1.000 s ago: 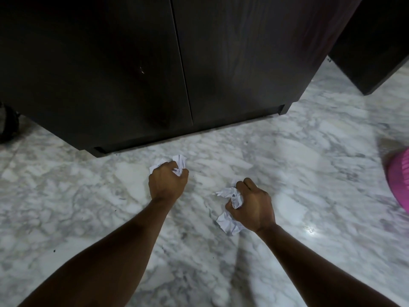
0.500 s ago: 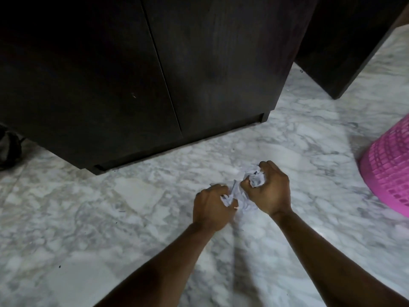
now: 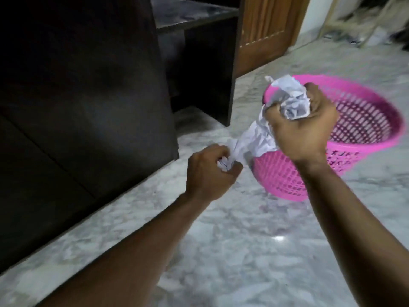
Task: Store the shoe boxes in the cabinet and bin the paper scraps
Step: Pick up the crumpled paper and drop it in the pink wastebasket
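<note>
My right hand (image 3: pixel 303 125) is clenched around a wad of crumpled white paper scraps (image 3: pixel 287 100), raised in front of the rim of a pink perforated plastic basket (image 3: pixel 365 127). A strip of the paper (image 3: pixel 254 138) hangs down to my left hand (image 3: pixel 210 171), which is also closed on crumpled paper, lower and to the left of the basket. The dark wooden cabinet (image 3: pixel 88 96) fills the left side, its doors closed. No shoe boxes are in view.
A dark open shelf unit (image 3: pixel 199 63) stands behind the cabinet, and a brown wooden door (image 3: pixel 267 29) is beyond it. The floor is grey-white marble (image 3: pixel 243 251). Blurred clutter (image 3: pixel 376 25) lies at the far top right.
Both hands lifted off the floor with the paper and swung right toward the pink basket. The view turned right, bringing the whole basket, shelf unit and door into sight.
</note>
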